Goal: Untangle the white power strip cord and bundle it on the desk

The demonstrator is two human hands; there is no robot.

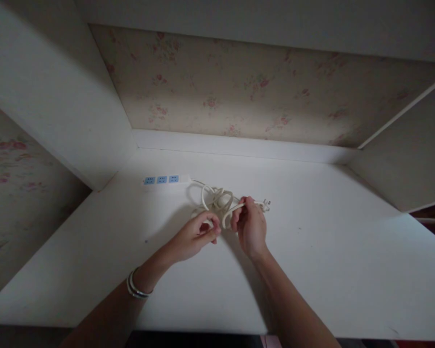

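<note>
A white power strip (166,179) with three blue socket faces lies toward the back left of the white table. Its pale cord (217,195) spreads rightward in a loose tangle of loops. My right hand (252,224) is closed on a length of this cord, a little short of the plug (266,205), which sticks out past the fingers on the right. Just in front of the tangle, my left hand (197,234) is curled with thumb and fingertips together. Whatever may be between those fingertips is too small to see. Part of the cord runs behind this hand.
The white tabletop (333,251) ends at a low back ledge (239,147) under floral wallpaper. White panels (65,96) enclose it on the left, with another panel (413,150) on the right. A shelf edge overhangs the back.
</note>
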